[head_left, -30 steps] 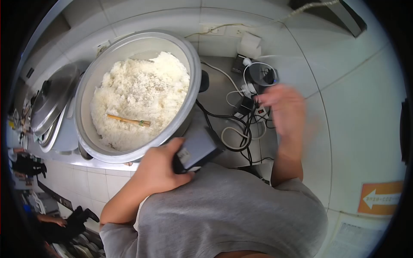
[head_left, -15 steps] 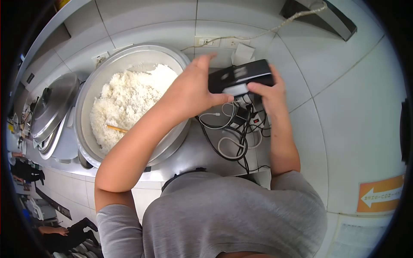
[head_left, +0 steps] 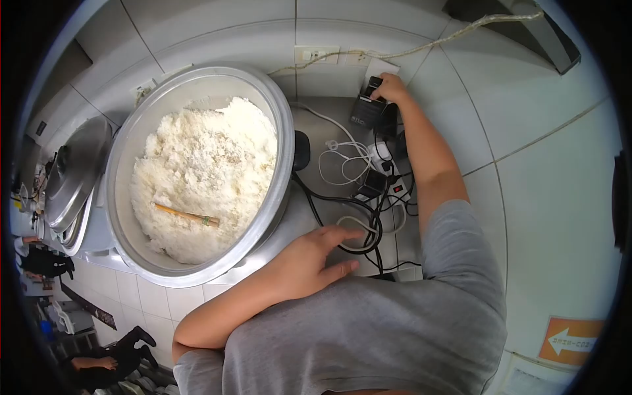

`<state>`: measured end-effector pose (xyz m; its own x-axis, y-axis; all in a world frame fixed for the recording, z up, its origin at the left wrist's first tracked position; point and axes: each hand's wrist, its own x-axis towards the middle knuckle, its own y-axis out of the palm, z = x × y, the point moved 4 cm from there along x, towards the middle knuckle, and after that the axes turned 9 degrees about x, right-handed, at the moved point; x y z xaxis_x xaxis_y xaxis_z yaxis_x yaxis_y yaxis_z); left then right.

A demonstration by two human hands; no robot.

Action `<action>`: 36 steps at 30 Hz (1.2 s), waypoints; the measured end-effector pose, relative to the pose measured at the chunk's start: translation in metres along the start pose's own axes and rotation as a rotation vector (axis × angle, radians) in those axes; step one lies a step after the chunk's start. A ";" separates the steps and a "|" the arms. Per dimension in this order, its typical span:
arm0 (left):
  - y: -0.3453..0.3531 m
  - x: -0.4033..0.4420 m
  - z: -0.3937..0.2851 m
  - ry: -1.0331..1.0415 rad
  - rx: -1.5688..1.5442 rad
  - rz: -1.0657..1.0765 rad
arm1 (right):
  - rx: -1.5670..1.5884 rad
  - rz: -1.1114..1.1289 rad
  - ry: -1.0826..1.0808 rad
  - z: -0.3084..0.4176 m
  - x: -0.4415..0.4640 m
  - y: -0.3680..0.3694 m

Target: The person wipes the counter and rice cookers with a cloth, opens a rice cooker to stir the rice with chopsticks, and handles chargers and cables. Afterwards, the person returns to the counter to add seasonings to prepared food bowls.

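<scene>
My right hand (head_left: 393, 89) reaches to the back by the wall, its fingers closed on the top of a black box (head_left: 366, 112) with small pale lettering. What exactly the fingertips press there is partly hidden. Near my body, my left hand (head_left: 313, 260) is held with thumb and fingers apart and nothing between them. It hovers at the near side of a bundle of cables (head_left: 355, 247). Between the hands lie a white power strip (head_left: 397, 191), a black adapter (head_left: 372, 184), a white plug (head_left: 379, 153) and a thin white cable (head_left: 345, 158).
A large metal pot (head_left: 117, 217) of white rice (head_left: 204, 158) stands on the left, with tied wooden sticks (head_left: 187, 214) on the rice. Beyond it leans a metal lid (head_left: 78, 174). Wall sockets (head_left: 317, 55) and a hanging cord (head_left: 454, 27) are behind. Other people are at far left.
The black box, earlier lifted between both hands, is now lower at the back by my right hand. My left hand has left it and come back toward my body.
</scene>
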<state>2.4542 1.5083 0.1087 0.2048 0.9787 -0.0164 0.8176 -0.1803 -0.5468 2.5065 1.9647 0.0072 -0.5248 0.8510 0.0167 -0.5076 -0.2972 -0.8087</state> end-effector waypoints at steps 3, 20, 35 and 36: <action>0.011 0.016 0.013 -0.015 -0.007 -0.076 | -0.155 0.163 -0.004 -0.023 0.033 0.020; 0.044 0.292 0.174 -0.233 0.317 -0.326 | -0.289 0.035 0.227 -0.067 -0.143 0.031; 0.087 0.319 0.163 -0.035 0.854 0.088 | -0.097 -0.034 0.257 -0.048 -0.181 0.051; 0.086 0.318 0.161 -0.036 0.862 0.073 | -0.089 -0.050 0.269 -0.052 -0.180 0.052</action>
<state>2.5026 1.8199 -0.0781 0.2116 0.9728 -0.0946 0.1068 -0.1192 -0.9871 2.6100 1.8184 -0.0680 -0.2944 0.9515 -0.0891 -0.4601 -0.2229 -0.8594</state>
